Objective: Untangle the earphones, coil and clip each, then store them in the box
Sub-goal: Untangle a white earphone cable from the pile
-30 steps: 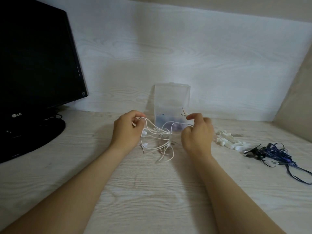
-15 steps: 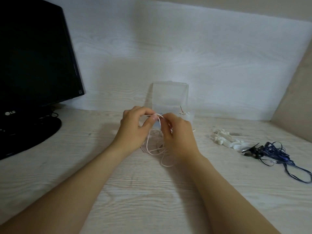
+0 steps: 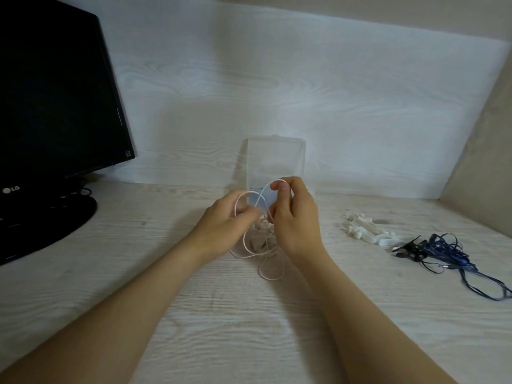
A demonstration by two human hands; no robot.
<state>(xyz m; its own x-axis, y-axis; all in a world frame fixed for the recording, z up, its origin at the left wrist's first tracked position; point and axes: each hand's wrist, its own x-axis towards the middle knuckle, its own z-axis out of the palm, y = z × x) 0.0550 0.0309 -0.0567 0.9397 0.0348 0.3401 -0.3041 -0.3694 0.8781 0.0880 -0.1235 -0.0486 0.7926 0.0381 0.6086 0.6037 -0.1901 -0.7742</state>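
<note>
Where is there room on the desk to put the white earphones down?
Bare desk lies between the monitor stand and the left hand, also between the forearms. Crowded right: white clips and blue earphones.

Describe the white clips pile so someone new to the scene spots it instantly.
Find the clear box standing mid-table against the back wall, then look right of it along the tabletop. The white clips lie in a small heap there, left of the dark blue earphones; unlike that cable tangle, they are short, chunky white pieces.
</note>
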